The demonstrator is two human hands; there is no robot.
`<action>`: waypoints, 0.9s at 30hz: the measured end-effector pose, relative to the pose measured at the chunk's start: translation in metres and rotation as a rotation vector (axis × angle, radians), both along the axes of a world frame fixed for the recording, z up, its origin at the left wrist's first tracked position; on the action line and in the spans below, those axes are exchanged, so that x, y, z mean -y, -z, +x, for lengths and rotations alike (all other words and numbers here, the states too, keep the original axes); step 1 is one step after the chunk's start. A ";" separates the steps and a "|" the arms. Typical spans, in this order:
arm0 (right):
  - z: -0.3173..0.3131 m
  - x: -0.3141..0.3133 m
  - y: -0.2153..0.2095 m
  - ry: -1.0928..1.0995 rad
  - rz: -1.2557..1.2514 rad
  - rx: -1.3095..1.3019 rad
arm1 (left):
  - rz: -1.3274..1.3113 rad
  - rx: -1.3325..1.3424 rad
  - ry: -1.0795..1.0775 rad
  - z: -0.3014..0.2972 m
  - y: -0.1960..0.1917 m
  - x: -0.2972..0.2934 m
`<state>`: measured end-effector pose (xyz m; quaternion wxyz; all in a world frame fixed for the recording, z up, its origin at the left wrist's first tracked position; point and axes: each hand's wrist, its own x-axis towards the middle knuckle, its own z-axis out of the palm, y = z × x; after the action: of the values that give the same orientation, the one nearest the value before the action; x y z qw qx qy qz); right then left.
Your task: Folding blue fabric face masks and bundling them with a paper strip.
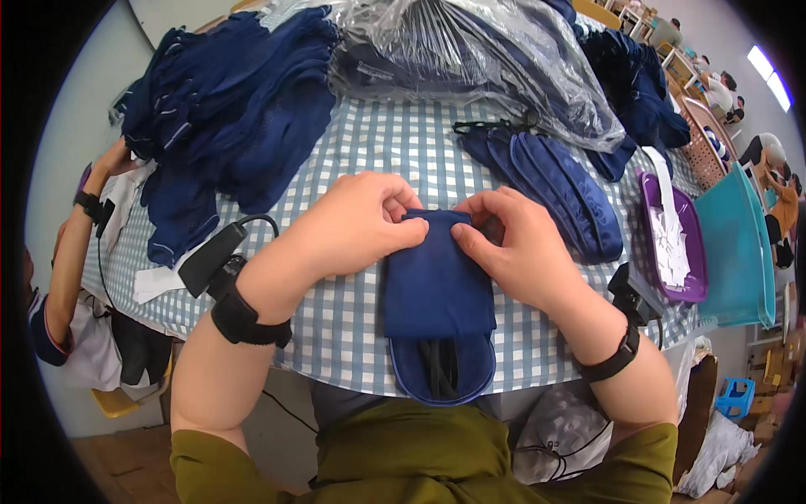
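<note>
In front of me a folded piece of navy cloth (441, 290) lies flat on the checked tablecloth (378, 134). My left hand (365, 220) pinches its far left corner between thumb and fingers. At the far right corner my right hand (514, 239) grips the same edge, thumb on top. From under the cloth's near end sticks out a rounded navy fabric piece (403, 370) with a piped rim and black straps inside. Right of my hands lies a stack of similar rounded navy pieces (558, 193) with a black band at its far end.
A heap of navy garments (243, 109) lies far left, where a co-worker's hand (117, 158) touches it. Clear plastic (478, 59) covers dark goods at the back. A purple tray (699, 252) of white slips and a teal bin (735, 252) stand right.
</note>
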<state>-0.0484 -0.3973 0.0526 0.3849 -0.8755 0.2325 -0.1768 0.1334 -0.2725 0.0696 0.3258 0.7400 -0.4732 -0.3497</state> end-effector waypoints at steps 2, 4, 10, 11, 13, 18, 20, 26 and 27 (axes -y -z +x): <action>0.003 0.001 0.001 -0.001 -0.018 0.014 | -0.015 -0.007 -0.013 0.000 0.002 0.000; 0.004 0.001 0.001 -0.006 -0.015 -0.034 | 0.021 -0.076 -0.036 0.002 0.005 0.001; 0.000 0.003 -0.007 -0.030 0.046 -0.049 | 0.014 0.000 0.047 0.001 -0.008 0.002; -0.002 0.004 -0.009 -0.060 0.134 -0.054 | -0.005 -0.037 0.079 0.001 -0.007 0.001; -0.004 0.011 -0.002 -0.134 0.340 -0.005 | -0.084 -0.131 0.105 0.000 -0.009 -0.002; 0.000 0.008 -0.001 -0.293 0.869 0.221 | -0.190 -0.036 0.053 -0.007 -0.033 -0.007; -0.003 0.007 0.000 -0.271 0.909 0.274 | -0.268 0.075 0.036 -0.011 -0.034 -0.006; -0.005 0.006 0.000 -0.225 0.949 0.253 | -0.541 0.391 0.032 -0.022 -0.035 -0.014; -0.005 0.005 -0.003 -0.238 0.975 0.214 | -0.560 0.420 0.019 -0.022 -0.035 -0.016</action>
<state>-0.0538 -0.4024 0.0552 0.7876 -0.5916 0.1461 -0.0913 0.1114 -0.2562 0.1049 0.4083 0.6733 -0.6144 -0.0494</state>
